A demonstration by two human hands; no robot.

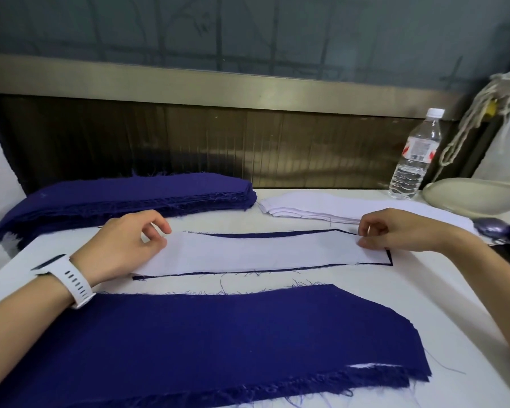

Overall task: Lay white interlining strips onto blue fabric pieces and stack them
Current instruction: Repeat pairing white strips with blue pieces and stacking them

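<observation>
A white interlining strip (262, 253) lies on a blue fabric piece (277, 234) in the middle of the table; only thin blue edges show around it. My left hand (124, 245), with a white watch on the wrist, holds the strip's left end with curled fingers. My right hand (395, 231) pinches the strip's right end. A large blue stack (203, 343) lies close to me, with a sliver of white showing at its right edge. A pile of blue pieces (124, 195) sits at the back left, and a pile of white strips (306, 209) at the back right.
A clear water bottle (414, 156) stands at the back right beside a pale curved machine part (477, 194) and hanging white cords (477, 113). A dark shiny object (492, 226) lies by my right forearm. A dark panel runs along the table's (395, 290) far edge.
</observation>
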